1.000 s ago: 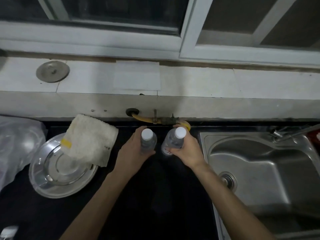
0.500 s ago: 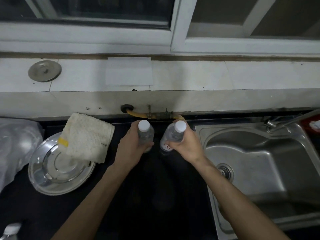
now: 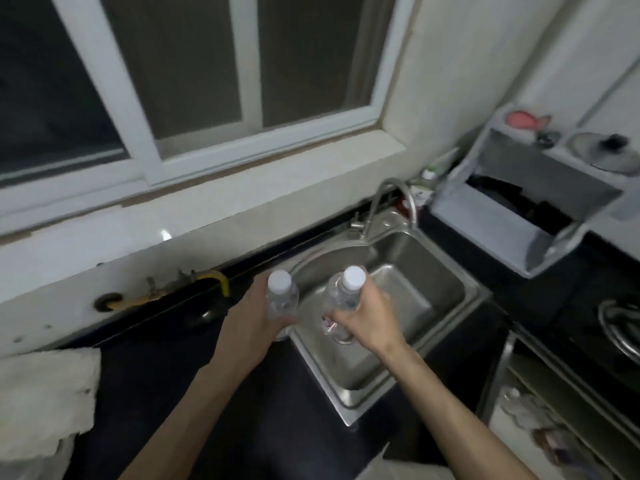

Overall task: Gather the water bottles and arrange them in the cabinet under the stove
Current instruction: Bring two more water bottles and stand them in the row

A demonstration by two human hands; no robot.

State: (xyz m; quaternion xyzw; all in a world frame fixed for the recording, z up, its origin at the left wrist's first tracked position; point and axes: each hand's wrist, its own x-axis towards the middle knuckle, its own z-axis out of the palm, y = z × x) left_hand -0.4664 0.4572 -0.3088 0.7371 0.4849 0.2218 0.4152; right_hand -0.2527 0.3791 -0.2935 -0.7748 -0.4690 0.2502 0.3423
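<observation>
I hold two clear plastic water bottles with white caps, lifted above the counter. My left hand (image 3: 249, 317) grips the left bottle (image 3: 282, 296) near the sink's left rim. My right hand (image 3: 369, 320) grips the right bottle (image 3: 344, 294) over the steel sink (image 3: 446, 296); its red-marked label shows below my fingers. At the lower right an open cabinet (image 3: 540, 420) under the stove (image 3: 620, 327) shows more clear bottles on a shelf, blurred.
A curved tap (image 3: 391, 199) rises behind the sink. A grey dish rack (image 3: 519, 216) stands at the right corner. A white cloth (image 3: 45, 396) lies on the black counter at the left. A yellow gas hose (image 3: 194, 289) runs along the back wall under the window.
Both hands have lifted the bottles off the counter and carried them right, over the sink. My view has swung right, bringing the dish rack, stove and open cabinet into sight.
</observation>
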